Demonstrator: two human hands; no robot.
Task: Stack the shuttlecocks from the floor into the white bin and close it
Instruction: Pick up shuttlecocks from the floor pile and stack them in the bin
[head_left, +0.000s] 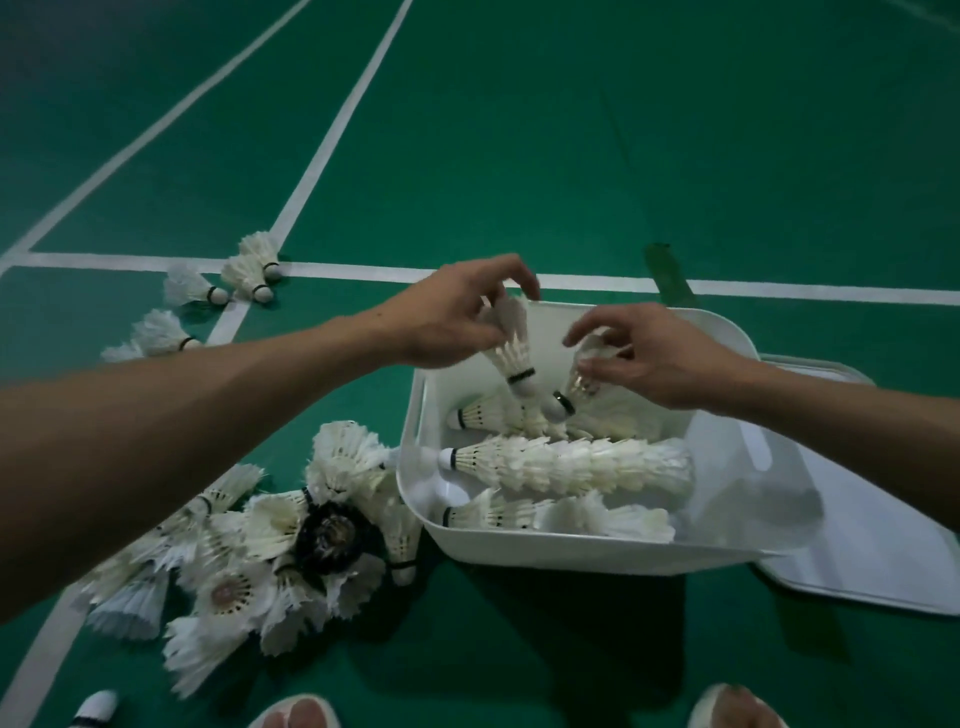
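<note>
Step in hand: nesting one shuttlecock into another over the white bin (415, 415).
- Left grip (457, 322): fingers pinch the feather skirt of a shuttlecock (511, 348), cork pointing down, just below the palm.
- Right grip (649, 353): fingers curl round a second shuttlecock (589, 374), blurred, just beside the first.
- Advice: line the cork up with the open skirt, push in straight and hold lightly so the feathers aren't crushed.
- Finished stack (571, 465) lies in the bin; the loose pile (270, 540) is on the floor to the left; the lid (883, 561) is off, to the right.
</note>
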